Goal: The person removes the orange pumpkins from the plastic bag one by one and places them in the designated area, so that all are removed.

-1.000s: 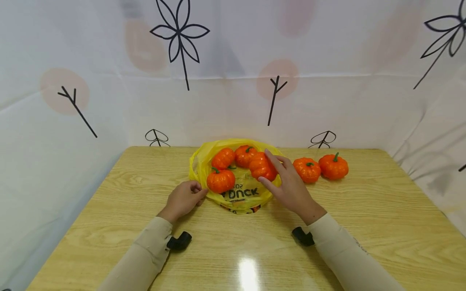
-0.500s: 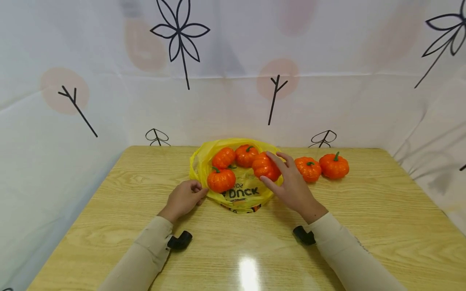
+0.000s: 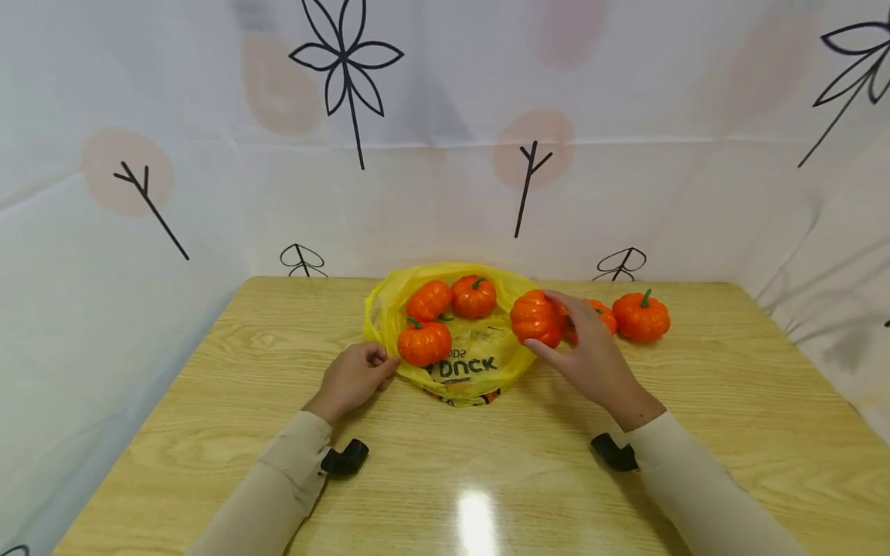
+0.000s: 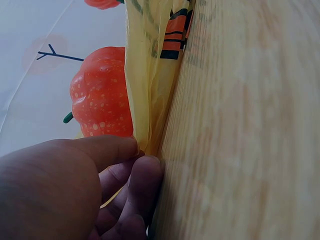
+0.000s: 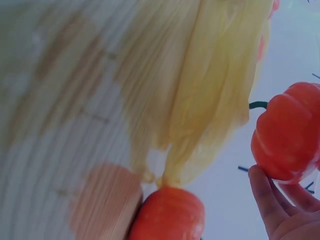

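Observation:
A yellow plastic bag (image 3: 480,340) lies with its mouth spread on the table, and three small orange toy pumpkins (image 3: 424,344) with green stems sit inside. My left hand (image 3: 351,380) pinches the bag's near-left edge between thumb and finger; the left wrist view shows the gathered yellow film (image 4: 142,110) at the fingertips. Another pumpkin (image 3: 537,318) is gripped by my right hand (image 3: 594,359) over the bag's right rim. In the right wrist view that pumpkin (image 5: 287,132) is raised above the tabletop, its stem toward the bag.
To the right of the bag, two more pumpkins stand on the wooden table (image 3: 730,401): one partly hidden behind my right hand, the other pumpkin (image 3: 643,316) further right. A white patterned cloth (image 3: 431,208) hangs behind the table. Black curved pieces (image 3: 345,458) sit at both wrists.
My right hand has carried its pumpkin rightward from within the bag's mouth to the right rim, now overlapping a pumpkin outside. The left hand has stayed at the bag's edge.

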Action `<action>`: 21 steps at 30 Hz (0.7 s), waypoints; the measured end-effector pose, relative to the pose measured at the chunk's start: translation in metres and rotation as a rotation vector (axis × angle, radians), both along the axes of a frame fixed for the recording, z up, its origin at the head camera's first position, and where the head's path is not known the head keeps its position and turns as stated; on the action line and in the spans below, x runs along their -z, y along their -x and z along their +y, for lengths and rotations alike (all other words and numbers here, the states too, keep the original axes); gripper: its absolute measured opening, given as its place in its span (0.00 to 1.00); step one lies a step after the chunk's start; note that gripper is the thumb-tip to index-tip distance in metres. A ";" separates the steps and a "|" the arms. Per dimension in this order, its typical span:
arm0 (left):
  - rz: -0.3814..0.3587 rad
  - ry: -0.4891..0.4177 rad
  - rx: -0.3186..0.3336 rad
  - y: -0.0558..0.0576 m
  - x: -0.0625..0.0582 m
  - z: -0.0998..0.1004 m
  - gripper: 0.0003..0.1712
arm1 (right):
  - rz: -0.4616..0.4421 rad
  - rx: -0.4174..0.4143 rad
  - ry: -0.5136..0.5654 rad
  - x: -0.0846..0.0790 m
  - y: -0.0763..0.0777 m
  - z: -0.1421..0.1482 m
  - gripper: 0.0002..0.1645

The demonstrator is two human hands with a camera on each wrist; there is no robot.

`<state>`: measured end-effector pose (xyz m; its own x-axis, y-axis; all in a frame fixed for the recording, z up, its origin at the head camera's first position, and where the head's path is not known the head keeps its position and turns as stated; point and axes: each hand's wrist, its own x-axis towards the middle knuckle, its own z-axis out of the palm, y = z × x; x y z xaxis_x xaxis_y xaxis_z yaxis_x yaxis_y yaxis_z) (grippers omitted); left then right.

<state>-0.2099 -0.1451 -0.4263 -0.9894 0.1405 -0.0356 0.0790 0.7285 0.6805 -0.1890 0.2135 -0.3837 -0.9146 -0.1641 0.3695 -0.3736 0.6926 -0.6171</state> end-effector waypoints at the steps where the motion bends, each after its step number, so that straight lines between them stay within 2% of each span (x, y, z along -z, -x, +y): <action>1: 0.000 0.002 0.000 0.000 0.000 0.000 0.14 | 0.011 0.003 -0.005 0.000 -0.001 0.002 0.46; 7: -0.007 -0.003 0.000 0.001 0.001 -0.002 0.15 | 0.038 -0.004 0.011 -0.001 -0.005 0.013 0.45; 14: -0.009 0.000 0.000 0.001 0.000 -0.001 0.14 | 0.012 0.015 -0.015 -0.004 -0.006 0.026 0.46; 21: -0.009 0.007 0.001 0.001 -0.001 0.000 0.14 | -0.017 0.048 -0.033 -0.003 -0.001 0.042 0.44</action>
<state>-0.2109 -0.1455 -0.4255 -0.9889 0.1411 -0.0459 0.0732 0.7334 0.6758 -0.1878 0.2552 -0.3805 -0.9276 -0.1319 0.3494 -0.3296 0.7291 -0.5998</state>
